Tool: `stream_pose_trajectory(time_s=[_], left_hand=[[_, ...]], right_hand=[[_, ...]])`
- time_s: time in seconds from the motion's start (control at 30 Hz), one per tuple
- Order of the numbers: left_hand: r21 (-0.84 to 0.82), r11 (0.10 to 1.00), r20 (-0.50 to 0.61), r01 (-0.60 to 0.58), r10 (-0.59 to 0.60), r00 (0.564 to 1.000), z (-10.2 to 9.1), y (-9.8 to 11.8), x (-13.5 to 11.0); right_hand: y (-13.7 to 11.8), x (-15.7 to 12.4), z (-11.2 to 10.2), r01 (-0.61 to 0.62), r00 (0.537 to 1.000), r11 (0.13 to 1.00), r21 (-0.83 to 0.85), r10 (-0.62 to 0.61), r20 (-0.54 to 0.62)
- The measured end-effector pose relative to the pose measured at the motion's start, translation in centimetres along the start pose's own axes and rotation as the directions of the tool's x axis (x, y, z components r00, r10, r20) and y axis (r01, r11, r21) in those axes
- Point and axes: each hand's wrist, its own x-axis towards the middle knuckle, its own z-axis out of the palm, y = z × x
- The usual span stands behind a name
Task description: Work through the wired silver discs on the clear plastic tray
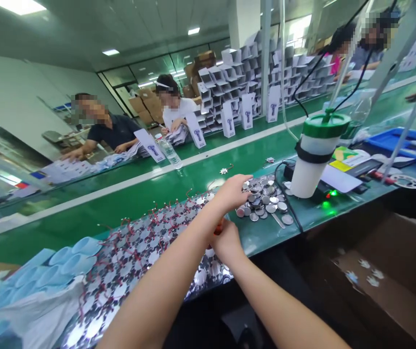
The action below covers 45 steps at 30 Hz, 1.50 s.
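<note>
My left hand reaches across to the near edge of a heap of round silver metal discs. Its thumb and fingers look apart, with discs at the tips. Below it, my right hand is closed round a small orange object, mostly hidden by my left forearm and the fingers. Beside both hands spread rows of silver star-edged metal pieces with red wires, partly covered by my left arm. Past my left hand lies one loose wired piece on the green conveyor belt.
A white container with a green lid stands right of the discs, near a black cable and blue tray. Light-blue plastic shells lie at left. Across the belt are a water bottle, white boxes and co-workers. An open carton sits low right.
</note>
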Motion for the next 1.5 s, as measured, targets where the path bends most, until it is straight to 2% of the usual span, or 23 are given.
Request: stream_pose_trajectory(time_s=[0.03, 0.1, 0.2, 0.27, 0.37, 0.43, 0.5, 0.6, 0.67, 0.77, 0.83, 0.93, 1.03, 1.13, 1.23, 1.33, 1.43, 1.5], left_hand=[[0.009, 1.000, -0.013, -0.001, 0.001, 1.000, -0.5, -0.3, -0.8], [0.029, 0.999, -0.086, 0.014, -0.012, 0.996, -2.3, -1.1, -4.3], [0.091, 0.989, -0.168, 0.115, -0.098, 0.981, -5.1, -2.2, -12.1], [0.137, 0.966, -0.135, 0.219, -0.201, 0.970, -6.1, -2.9, -17.3], [0.189, 0.922, -0.032, 0.338, -0.338, 0.941, -5.4, -3.9, -22.9], [0.205, 0.900, -0.035, 0.385, -0.387, 0.922, -4.1, -4.3, -24.8], [0.220, 0.885, -0.083, 0.410, -0.402, 0.912, -2.7, -4.3, -25.5], [0.247, 0.875, -0.120, 0.416, -0.399, 0.909, -1.5, -3.7, -25.2], [0.263, 0.867, -0.130, 0.422, -0.402, 0.907, -1.6, -3.2, -24.8], [0.258, 0.864, -0.171, 0.432, -0.400, 0.901, -3.3, -3.2, -23.8], [0.226, 0.871, -0.227, 0.437, -0.389, 0.893, -5.2, -4.2, -22.3], [0.205, 0.844, -0.303, 0.495, -0.426, 0.852, -8.1, -7.2, -18.1], [0.271, 0.766, -0.315, 0.583, -0.502, 0.805, -10.1, -11.4, -12.2], [0.296, 0.722, -0.292, 0.626, -0.555, 0.779, -11.0, -15.7, -6.7], [0.304, 0.709, -0.255, 0.636, -0.583, 0.772, -10.5, -18.5, -3.2], [0.306, 0.748, -0.209, 0.589, -0.551, 0.808, -8.5, -18.7, -2.1], [0.286, 0.846, -0.126, 0.449, -0.431, 0.893, -5.8, -16.3, -2.8], [0.247, 0.926, 0.001, 0.284, -0.293, 0.956, -4.2, -14.0, -4.1]], right_hand=[[0.0, 0.1, -0.1, -0.001, 1.000, 0.999, 0.036, 0.001, 0.003], [0.2, 0.2, -0.2, 0.005, 1.000, 0.995, 0.103, -0.007, 0.013], [0.3, 0.4, -0.6, 0.011, 1.000, 0.984, 0.177, -0.009, -0.012], [0.1, 0.5, -1.0, 0.001, 0.999, 0.978, 0.209, 0.008, -0.043], [-0.6, 0.4, -1.3, 0.006, 0.998, 0.972, 0.235, 0.011, -0.068], [-1.0, 0.3, -1.5, 0.007, 0.997, 0.972, 0.236, 0.012, -0.077], [-1.3, 0.2, -1.5, 0.003, 0.996, 0.973, 0.231, 0.018, -0.087], [-1.5, 0.1, -1.6, 0.011, 0.995, 0.972, 0.233, 0.012, -0.100], [-1.6, 0.2, -1.9, 0.023, 0.993, 0.969, 0.247, 0.006, -0.114], [-1.9, 0.5, -2.6, 0.041, 0.988, 0.956, 0.292, 0.004, -0.152], [-2.1, 0.6, -3.2, 0.068, 0.984, 0.943, 0.325, -0.009, -0.178], [-2.6, 0.7, -3.8, 0.109, 0.976, 0.928, 0.355, -0.032, -0.215], [-2.9, 0.8, -4.1, 0.110, 0.971, 0.924, 0.367, -0.022, -0.237], [-2.8, 1.0, -4.0, 0.096, 0.971, 0.921, 0.378, -0.003, -0.241], [-2.7, 1.2, -3.9, 0.082, 0.972, 0.918, 0.388, 0.012, -0.235], [-2.6, 1.4, -3.9, 0.072, 0.973, 0.917, 0.392, 0.022, -0.231], [-2.6, 1.5, -4.1, 0.087, 0.971, 0.914, 0.397, 0.012, -0.240], [-2.6, 1.5, -4.3, 0.108, 0.964, 0.906, 0.408, 0.005, -0.267]])
